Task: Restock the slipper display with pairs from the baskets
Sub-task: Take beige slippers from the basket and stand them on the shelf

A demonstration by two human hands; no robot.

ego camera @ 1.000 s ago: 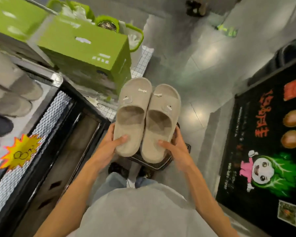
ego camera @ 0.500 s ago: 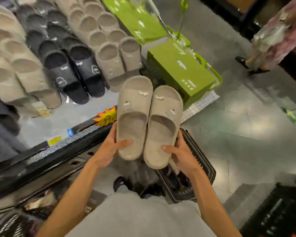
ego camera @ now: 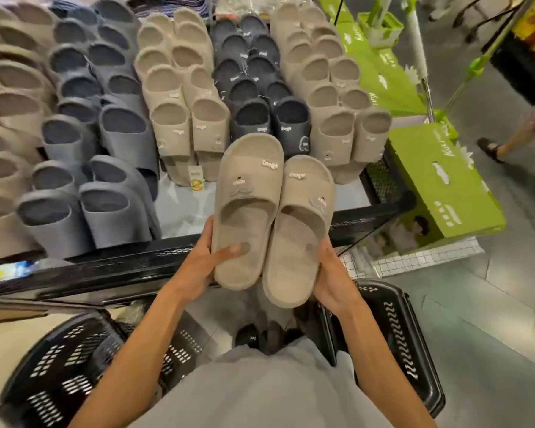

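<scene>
I hold a pair of beige slippers side by side, toes pointing away, just in front of the slipper display. My left hand grips the heel of the left slipper, thumb lying on its insole. My right hand cups the heel of the right slipper from its outer side. The display carries rows of beige, grey and dark navy slippers standing on end. Two black baskets sit on the floor: one at lower left, one at right.
Green boxes are stacked right of the display on a white grid panel. A black mesh shelf edge runs in front of the slippers. Another person's sandalled foot stands on the grey tiled floor at right.
My view has swung left and up from the floor onto the display, so the slipper rows now fill the top. The pair stays gripped in both hands the same way.
</scene>
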